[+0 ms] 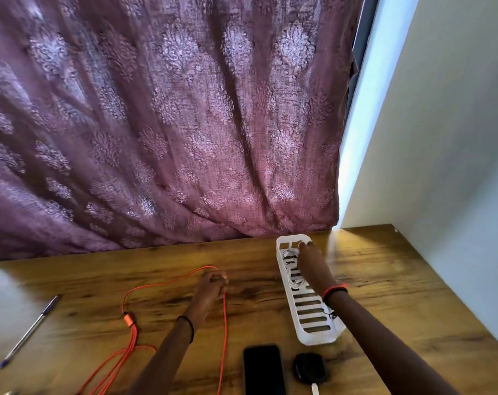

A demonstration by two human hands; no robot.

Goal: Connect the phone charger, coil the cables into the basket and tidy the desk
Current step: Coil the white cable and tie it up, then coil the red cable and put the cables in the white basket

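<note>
Two hands out over wooden desk (384, 280). Left hand (212, 283) pinched orange cable (224, 315), fingers curled tight on it. Cable ran from pinch back toward person and looped off to left of hand. Right hand (310, 262) sat in far end of white basket (316, 340), over white cable (295, 283) coiled inside. Its fingers were blurry, could not tell if gripping. Black phone (263, 369) and black charger (310, 367) lay between arms, behind both hands. Pen (31, 330) far left of left hand.

No text, label or number is legible on anything here.
</note>
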